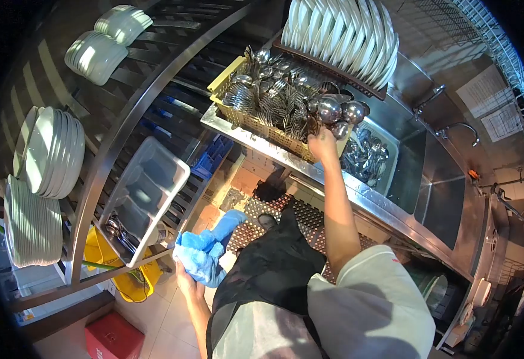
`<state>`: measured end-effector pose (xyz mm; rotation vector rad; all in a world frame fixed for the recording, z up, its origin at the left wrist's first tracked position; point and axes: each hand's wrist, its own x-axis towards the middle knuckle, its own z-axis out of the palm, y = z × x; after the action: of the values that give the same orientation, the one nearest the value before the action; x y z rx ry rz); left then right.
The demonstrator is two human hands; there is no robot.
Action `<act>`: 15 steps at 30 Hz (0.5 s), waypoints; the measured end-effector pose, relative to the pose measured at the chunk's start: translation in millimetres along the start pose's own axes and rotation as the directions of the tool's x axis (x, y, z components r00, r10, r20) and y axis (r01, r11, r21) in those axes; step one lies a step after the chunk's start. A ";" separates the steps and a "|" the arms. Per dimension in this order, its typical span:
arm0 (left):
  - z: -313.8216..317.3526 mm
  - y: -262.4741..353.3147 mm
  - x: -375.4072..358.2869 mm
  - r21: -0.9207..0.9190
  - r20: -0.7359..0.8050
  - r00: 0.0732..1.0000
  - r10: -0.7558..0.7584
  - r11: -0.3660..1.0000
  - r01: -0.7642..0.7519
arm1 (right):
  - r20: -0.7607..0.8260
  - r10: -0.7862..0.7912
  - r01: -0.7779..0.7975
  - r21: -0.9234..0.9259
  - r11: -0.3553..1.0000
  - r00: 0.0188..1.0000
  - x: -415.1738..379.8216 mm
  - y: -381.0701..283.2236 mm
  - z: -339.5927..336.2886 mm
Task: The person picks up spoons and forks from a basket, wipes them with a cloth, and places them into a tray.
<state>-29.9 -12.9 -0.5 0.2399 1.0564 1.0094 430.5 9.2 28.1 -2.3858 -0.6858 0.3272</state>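
Observation:
My left hand point(189, 282) is closed around a bunched blue cloth point(205, 254), held low on the left above the floor. My right hand point(323, 145) reaches to the near right corner of a yellow basket point(268, 131) heaped with forks and spoons. Its fingers close on cutlery there, though the exact pieces are partly hidden. Just beyond that hand, several large, round, shiny spoon bowls point(329, 111) stick up.
Behind the basket stands a rack of white plates point(340, 42). Right of it, a tub of cutlery point(367, 155) sits in the sink point(444, 197). A grey divided tray point(148, 191) and stacked plates point(55, 152) occupy the left shelving. A red box point(113, 336) is on the floor.

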 end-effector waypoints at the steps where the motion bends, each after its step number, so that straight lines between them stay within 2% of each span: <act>1: 4.2 1.4 -1.4 -0.006 0.014 1.000 0.000 1.000 0.000 | 0.004 0.039 -0.039 -0.007 0.999 0.999 7.2 5.1 4.9; 3: 4.6 2.7 -0.8 -0.022 0.039 0.999 0.003 1.000 -0.002 | 0.007 0.071 -0.071 -0.013 0.997 0.997 13.5 11.8 13.6; 5: 1.8 4.0 -0.9 -0.042 0.051 0.999 0.013 0.999 -0.010 | 0.048 0.091 -0.097 0.148 0.984 0.995 16.3 14.2 21.6; 6: -0.9 4.4 -2.3 -0.030 0.051 0.999 0.011 1.000 -0.010 | 0.056 0.093 -0.100 0.144 0.984 0.994 11.6 11.9 23.4; 8: -2.8 2.1 -0.6 -0.020 0.061 0.998 0.007 1.000 -0.006 | -0.164 0.145 -0.136 0.063 0.989 0.976 10.5 5.0 22.2; 10: -5.5 0.3 -1.3 0.001 0.067 0.998 0.008 1.000 -0.008 | -0.124 0.147 -0.144 0.034 0.989 0.981 19.8 9.7 24.8; 12: -5.6 0.7 -1.9 0.007 0.059 0.998 -0.004 1.000 0.004 | 0.103 0.248 -0.266 0.235 0.935 0.963 34.6 17.2 32.1; 14: -3.3 1.5 -2.1 0.012 0.055 0.998 -0.016 1.000 0.015 | 0.080 0.203 -0.216 0.215 0.952 0.976 26.1 11.7 25.5; 15: 0.4 3.3 -4.5 0.006 0.057 0.998 -0.021 1.000 0.020 | 0.003 0.149 -0.148 0.145 0.978 0.989 24.8 12.7 26.5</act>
<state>-32.0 -14.5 4.5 0.2602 1.0075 0.9759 445.8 27.6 -1.8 -2.3019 -0.4640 0.4167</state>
